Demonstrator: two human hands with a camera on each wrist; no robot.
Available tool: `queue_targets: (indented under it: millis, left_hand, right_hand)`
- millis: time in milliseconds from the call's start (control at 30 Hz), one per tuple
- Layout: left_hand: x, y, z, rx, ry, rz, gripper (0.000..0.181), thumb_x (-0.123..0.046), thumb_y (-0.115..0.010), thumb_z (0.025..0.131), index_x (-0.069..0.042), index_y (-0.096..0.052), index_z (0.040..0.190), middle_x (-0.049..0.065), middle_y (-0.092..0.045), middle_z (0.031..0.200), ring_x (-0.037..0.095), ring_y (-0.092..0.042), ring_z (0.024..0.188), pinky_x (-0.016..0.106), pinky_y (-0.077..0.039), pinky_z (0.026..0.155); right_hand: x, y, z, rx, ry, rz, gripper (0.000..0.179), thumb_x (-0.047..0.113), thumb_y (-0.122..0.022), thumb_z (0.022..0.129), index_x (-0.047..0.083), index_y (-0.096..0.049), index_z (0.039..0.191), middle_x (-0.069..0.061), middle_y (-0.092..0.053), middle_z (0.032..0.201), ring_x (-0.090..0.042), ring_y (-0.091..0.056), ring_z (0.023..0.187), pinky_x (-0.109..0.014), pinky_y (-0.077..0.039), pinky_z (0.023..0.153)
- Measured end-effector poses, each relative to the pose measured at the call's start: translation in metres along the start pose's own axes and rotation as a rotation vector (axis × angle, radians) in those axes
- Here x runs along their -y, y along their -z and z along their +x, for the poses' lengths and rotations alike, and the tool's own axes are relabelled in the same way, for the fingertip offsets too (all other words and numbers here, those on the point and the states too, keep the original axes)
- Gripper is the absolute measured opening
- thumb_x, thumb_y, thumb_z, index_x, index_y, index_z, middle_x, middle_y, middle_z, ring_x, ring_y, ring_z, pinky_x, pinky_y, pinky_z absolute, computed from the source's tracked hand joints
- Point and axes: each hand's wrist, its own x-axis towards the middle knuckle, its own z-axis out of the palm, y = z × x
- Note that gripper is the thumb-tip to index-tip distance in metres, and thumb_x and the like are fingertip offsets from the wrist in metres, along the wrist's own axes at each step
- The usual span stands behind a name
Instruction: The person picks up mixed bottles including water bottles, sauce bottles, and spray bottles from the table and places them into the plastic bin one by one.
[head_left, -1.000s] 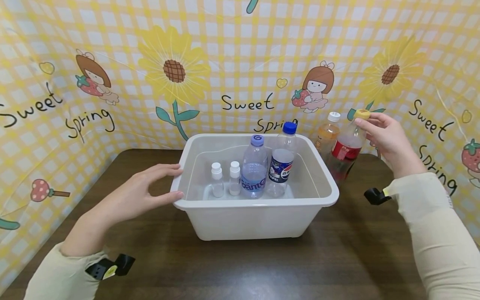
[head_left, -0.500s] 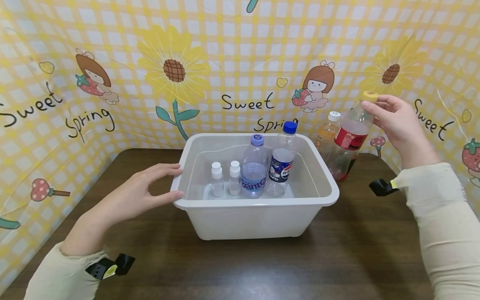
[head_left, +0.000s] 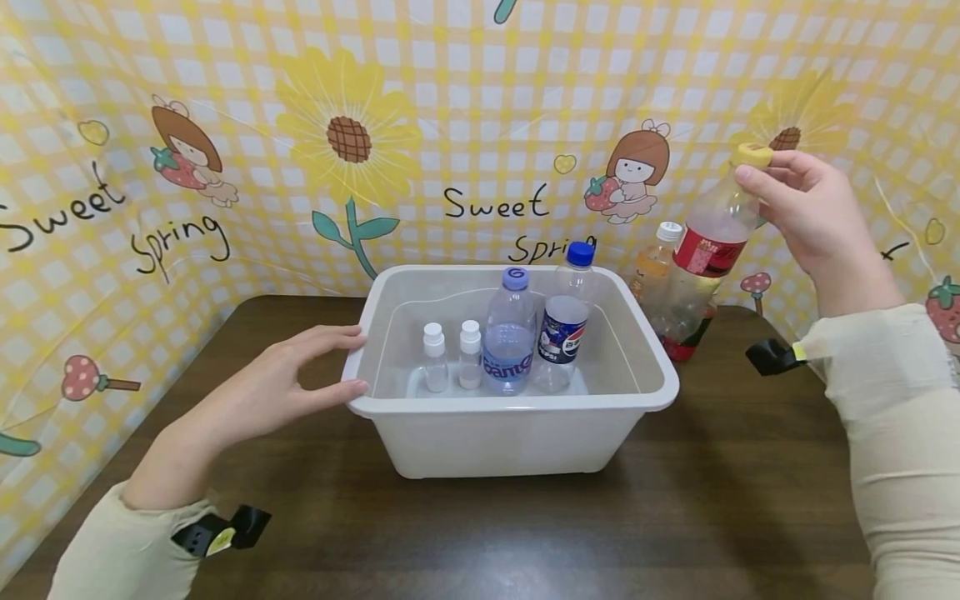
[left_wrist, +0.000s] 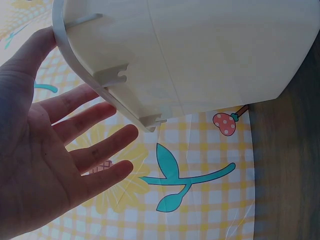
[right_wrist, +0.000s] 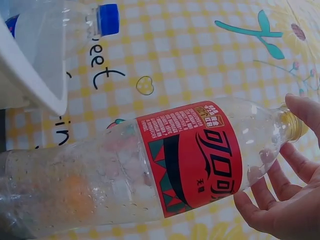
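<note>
My right hand (head_left: 821, 212) pinches the yellow cap of a clear cola bottle (head_left: 708, 252) with a red label, tilted to the right of the bin. In the right wrist view the thumb and fingers are around the cap, and the red label (right_wrist: 192, 157) faces the camera. My left hand (head_left: 266, 387) touches the left rim of a pale grey plastic bin (head_left: 510, 437) with fairly straight fingers. Inside the bin stand two small white-capped bottles (head_left: 434, 358), a purple-capped bottle (head_left: 508, 342) and a blue-capped Pepsi bottle (head_left: 562, 329).
An orange-tinted bottle (head_left: 654, 271) with a white cap stands behind the bin's right side. A red and dark patch (head_left: 688, 337) shows by the cola bottle's lower end; which bottle it belongs to I cannot tell. Patterned cloth (head_left: 465, 125) surrounds the dark wooden table (head_left: 480, 533).
The right hand has raised the cola bottle and moved it slightly right. My left hand and the bin stay where they were.
</note>
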Motion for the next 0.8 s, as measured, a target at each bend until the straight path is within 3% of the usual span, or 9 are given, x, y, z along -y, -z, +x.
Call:
queue_targets:
  millis: [467, 800]
  left_hand:
    - [0.001, 0.0, 0.0, -0.002, -0.003, 0.006, 0.055, -0.041, -0.066, 0.084, -0.014, -0.053, 0.131, 0.005, -0.05, 0.138, 0.028, -0.045, 0.129, 0.05, -0.041, 0.098]
    - [0.001, -0.001, 0.0, 0.0, -0.002, 0.003, 0.056, -0.041, -0.066, 0.085, -0.014, -0.052, 0.131, 0.005, -0.05, 0.138, 0.029, -0.044, 0.13, 0.05, -0.041, 0.099]
  right_hand:
    - [0.025, -0.007, 0.003, 0.007, 0.072, 0.031, 0.017, 0.0, -0.069, 0.081, 0.007, -0.069, 0.096, 0.002, -0.066, 0.092, -0.008, -0.056, 0.08, -0.017, -0.047, 0.066]
    - [0.047, -0.018, 0.003, 0.022, 0.118, 0.08, 0.019, -0.002, -0.069, 0.08, 0.001, -0.066, 0.098, -0.004, -0.063, 0.09, -0.014, -0.048, 0.071, -0.018, -0.046, 0.06]
